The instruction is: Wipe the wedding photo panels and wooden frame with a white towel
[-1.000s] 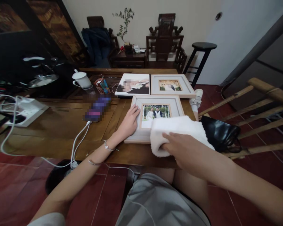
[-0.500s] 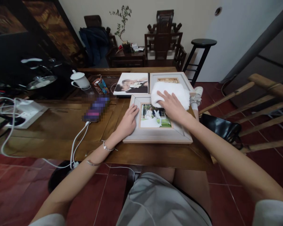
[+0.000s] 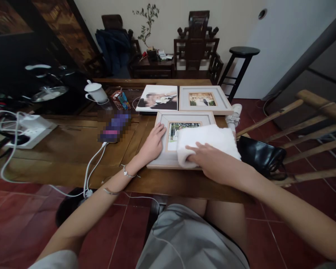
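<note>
A picture frame [image 3: 161,158] with a pale border and a light wood edge lies face up near the front of the table. My left hand [image 3: 154,140] lies on its left border, fingers stretched out flat over it. Under my right hand [image 3: 210,158] is a folded white fluffy cloth [image 3: 210,136], pressed on the frame's lower right part, with the fingers curled at the cloth's near edge. The cloth hides much of the photo [image 3: 172,132] and the frame's right side.
Behind lie a second framed photo [image 3: 182,99] and a white album-like photo piece [image 3: 156,98]. Leftward on the table [image 3: 134,149] are a blurred phone [image 3: 114,127] with a white cable, a drink carton [image 3: 120,100], a lidded white cup [image 3: 96,92] and a power strip [image 3: 35,134]. A wooden chair [image 3: 305,104] stands at right.
My right hand has slid the white cloth toward me and slightly right, from the frame's top edge to its lower right. The framed photo behind is now uncovered. My left hand stays in place.
</note>
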`<state>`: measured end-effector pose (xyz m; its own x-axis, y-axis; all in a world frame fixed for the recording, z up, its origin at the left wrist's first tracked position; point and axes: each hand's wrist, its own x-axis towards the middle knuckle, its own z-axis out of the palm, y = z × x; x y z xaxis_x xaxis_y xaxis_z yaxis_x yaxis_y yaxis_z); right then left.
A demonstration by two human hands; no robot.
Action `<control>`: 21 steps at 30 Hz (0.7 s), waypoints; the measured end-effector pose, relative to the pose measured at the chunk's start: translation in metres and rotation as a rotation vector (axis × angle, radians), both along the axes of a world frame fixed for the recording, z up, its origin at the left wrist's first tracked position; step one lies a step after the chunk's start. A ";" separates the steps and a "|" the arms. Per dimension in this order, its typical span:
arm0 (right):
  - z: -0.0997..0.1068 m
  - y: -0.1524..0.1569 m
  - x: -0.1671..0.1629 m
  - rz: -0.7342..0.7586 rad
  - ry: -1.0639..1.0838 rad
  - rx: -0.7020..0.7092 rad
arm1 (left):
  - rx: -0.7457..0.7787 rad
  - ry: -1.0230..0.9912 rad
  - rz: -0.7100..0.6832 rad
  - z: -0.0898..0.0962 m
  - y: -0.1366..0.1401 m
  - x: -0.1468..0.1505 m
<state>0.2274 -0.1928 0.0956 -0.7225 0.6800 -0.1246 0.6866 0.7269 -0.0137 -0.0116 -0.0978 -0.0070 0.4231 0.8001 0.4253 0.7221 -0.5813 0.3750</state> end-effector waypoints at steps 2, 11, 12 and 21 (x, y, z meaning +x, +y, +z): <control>0.006 -0.017 0.000 0.066 0.067 -0.057 | -0.006 0.002 0.002 0.001 -0.001 0.000; -0.029 0.016 -0.008 -0.146 0.124 0.005 | -0.022 -0.033 -0.009 0.001 0.000 0.000; -0.032 0.031 -0.006 -0.212 0.108 0.030 | -0.019 -0.035 -0.014 0.001 0.000 0.000; -0.039 0.122 -0.001 -0.306 0.105 0.269 | -0.010 -0.062 -0.020 -0.002 0.001 -0.001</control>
<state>0.2260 -0.0704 0.0564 -0.4815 0.8634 0.1508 0.8763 0.4770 0.0673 -0.0127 -0.0964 -0.0094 0.4115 0.7962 0.4435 0.6857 -0.5910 0.4248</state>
